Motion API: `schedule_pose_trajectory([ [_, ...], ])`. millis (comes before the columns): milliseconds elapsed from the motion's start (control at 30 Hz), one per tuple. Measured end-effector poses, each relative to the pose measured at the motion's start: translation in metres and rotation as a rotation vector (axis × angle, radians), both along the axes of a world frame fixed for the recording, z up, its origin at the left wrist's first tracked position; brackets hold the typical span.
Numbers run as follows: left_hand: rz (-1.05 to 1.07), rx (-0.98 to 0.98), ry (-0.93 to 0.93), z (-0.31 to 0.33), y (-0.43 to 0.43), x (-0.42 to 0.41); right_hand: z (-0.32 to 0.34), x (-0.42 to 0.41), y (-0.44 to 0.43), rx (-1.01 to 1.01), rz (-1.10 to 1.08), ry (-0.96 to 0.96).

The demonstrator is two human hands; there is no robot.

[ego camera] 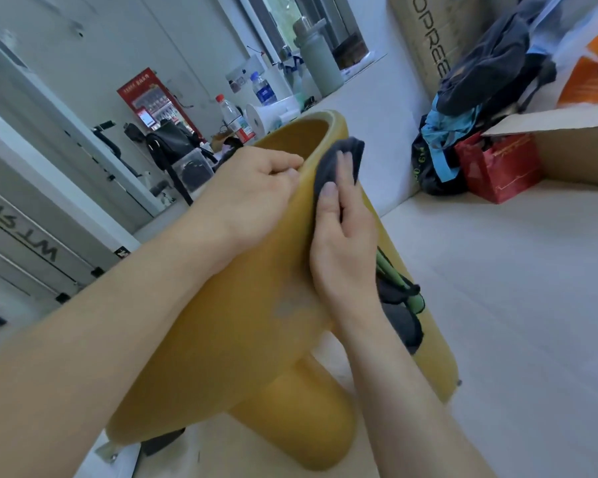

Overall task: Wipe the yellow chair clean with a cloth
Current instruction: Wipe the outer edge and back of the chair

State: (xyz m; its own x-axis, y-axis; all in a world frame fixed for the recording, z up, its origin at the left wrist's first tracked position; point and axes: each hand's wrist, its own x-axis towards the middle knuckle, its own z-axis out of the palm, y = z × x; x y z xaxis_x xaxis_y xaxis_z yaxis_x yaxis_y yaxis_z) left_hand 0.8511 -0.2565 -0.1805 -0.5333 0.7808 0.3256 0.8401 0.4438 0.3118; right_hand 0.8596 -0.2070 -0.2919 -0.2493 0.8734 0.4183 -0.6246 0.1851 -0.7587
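On the pale floor point(497, 288), the yellow chair point(221, 339) is standing tilted in the middle of the view, its curved back rising toward the clutter behind. The left hand point(252, 194) is gripping the chair's upper rim, fingers point(287, 165) curled shut over the edge. Just beside it, the right hand point(342, 243) is pressing a dark cloth point(346, 157) against the rim, fingers clamped flat on the cloth. Further right, a red bag point(494, 170) is sitting against a cardboard box point(573, 150).
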Motion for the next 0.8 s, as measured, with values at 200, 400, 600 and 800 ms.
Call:
schedule_pose_trajectory([
  [200,-0.173,0.368,-0.383,0.007,-0.022,-0.006,0.024,0.016,-0.011,0.173,0.153,0.345],
  [400,-0.208,0.209,0.338,0.011,-0.009,0.005,0.013,0.033,0.007,0.000,0.401,0.508],
  [600,-0.128,0.389,0.459,0.033,0.020,0.001,-0.004,0.084,0.052,0.317,0.290,-0.197],
  [800,-0.104,0.551,0.344,0.041,0.061,0.026,-0.007,0.133,0.070,0.323,0.599,-0.311],
])
